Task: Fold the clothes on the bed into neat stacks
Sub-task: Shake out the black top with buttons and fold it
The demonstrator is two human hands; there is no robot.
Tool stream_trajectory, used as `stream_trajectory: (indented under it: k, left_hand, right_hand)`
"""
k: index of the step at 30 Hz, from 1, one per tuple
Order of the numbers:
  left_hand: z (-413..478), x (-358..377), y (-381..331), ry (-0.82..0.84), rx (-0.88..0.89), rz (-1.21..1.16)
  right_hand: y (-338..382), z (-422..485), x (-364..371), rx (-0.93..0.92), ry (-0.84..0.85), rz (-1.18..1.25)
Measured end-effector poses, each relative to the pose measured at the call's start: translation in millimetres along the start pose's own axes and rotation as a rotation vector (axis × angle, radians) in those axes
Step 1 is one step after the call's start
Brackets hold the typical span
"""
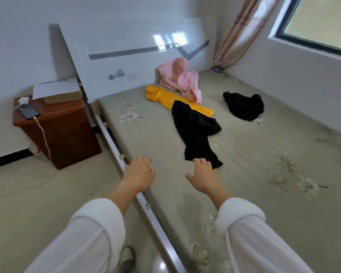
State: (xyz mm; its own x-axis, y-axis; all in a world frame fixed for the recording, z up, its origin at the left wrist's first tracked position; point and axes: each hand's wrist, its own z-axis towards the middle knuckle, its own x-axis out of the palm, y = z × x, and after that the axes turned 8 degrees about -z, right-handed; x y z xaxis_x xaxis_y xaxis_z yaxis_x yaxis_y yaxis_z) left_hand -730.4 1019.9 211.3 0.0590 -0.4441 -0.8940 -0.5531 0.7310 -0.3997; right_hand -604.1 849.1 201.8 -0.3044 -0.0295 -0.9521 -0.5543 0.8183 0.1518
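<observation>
So the clothes are all unfolded on the bed [264, 164]. A long black piece [193, 127] lies stretched out in the middle, and its top end overlaps a yellow piece [158, 93]. Behind that, a pink piece [173, 75] is bunched up against the headboard [126, 56]. A black heap [244, 107] sits apart, over toward the window [319, 20] side. The right hand [204, 178] is right at the near end of the long black piece with fingers loosely bent and thumb out, gripping nothing. Can't tell if the fingertips actually touch the fabric. The left hand [139, 174] is over the bed's near edge, fingers relaxed too and holding nothing. Both arms are in white sleeves. Off to the left there's a brown nightstand [67, 131] with a phone [29, 112] on a white cable. A curtain [236, 36] hangs in the far corner.
</observation>
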Motion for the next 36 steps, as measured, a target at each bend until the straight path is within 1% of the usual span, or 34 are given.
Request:
stream_trajectory:
  k: [5, 10, 16, 22, 29, 31, 34, 36]
  left_hand:
    - [100.8, -7.7, 22.8, 0.174, 0.173, 0.045]
    - [194.9, 2.3, 36.4, 0.304, 0.245, 0.087]
    - [307.8, 35.0, 26.2, 0.418, 0.340, 0.107]
    - [417.6, 65.9, 16.6, 0.496, 0.340, 0.119]
    - [534.8, 94.8, 8.6, 0.508, 0.349, 0.127]
    - [565.3, 106.1, 5.8, 0.484, 0.361, 0.130]
    - [611.2, 129.4, 4.3, 0.435, 0.448, 0.149]
    - [640.3, 144.4, 2.3, 0.396, 0.508, 0.143]
  right_hand:
    - [13.8, 71.8, 14.3, 0.217, 0.044, 0.113]
    - [17.1, 131.9, 31.8, 0.349, 0.084, 0.210]
    - [-18.6, 216.3, 52.7, 0.512, 0.119, 0.246]
    - [-54.7, 311.9, 71.4, 0.620, 0.187, 0.263]
    - [-75.8, 416.7, 84.3, 0.663, 0.168, 0.265]
    - [-79.6, 444.2, 90.2, 0.678, 0.155, 0.254]
    - [-82.7, 483.9, 98.8, 0.705, 0.081, 0.235]
    - [-83.4, 508.3, 103.9, 0.697, -0.017, 0.197]
